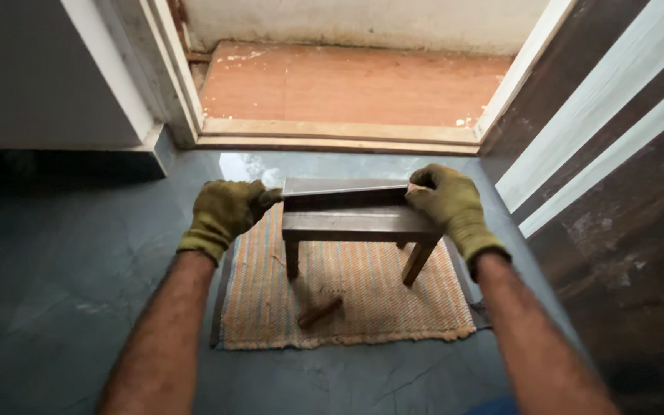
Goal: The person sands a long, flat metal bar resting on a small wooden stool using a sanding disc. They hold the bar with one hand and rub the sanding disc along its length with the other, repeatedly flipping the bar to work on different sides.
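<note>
Looking down: we see both our gloved hands at a small wooden stool [356, 224] standing on a striped woven mat [347, 296].
Left hand: our left hand [224, 211], in an olive work glove, is curled with its fingertips pressed to the left end of a flat metal piece [341, 190] lying along the stool's top.
Right hand: our right hand [449, 204], gloved the same, closes over the right end of that piece, thumb on top.
Metal piece: it spans between the two hands, tilted a little, its near edge resting on the stool's seat.
Stool: upright, legs on the mat, directly below and between our hands.
Mat: a short wooden stick [319, 312] lies loose on it, near the stool's front left leg.
Beyond: a wooden door threshold [340, 134] crosses the dark floor [78, 292].
</note>
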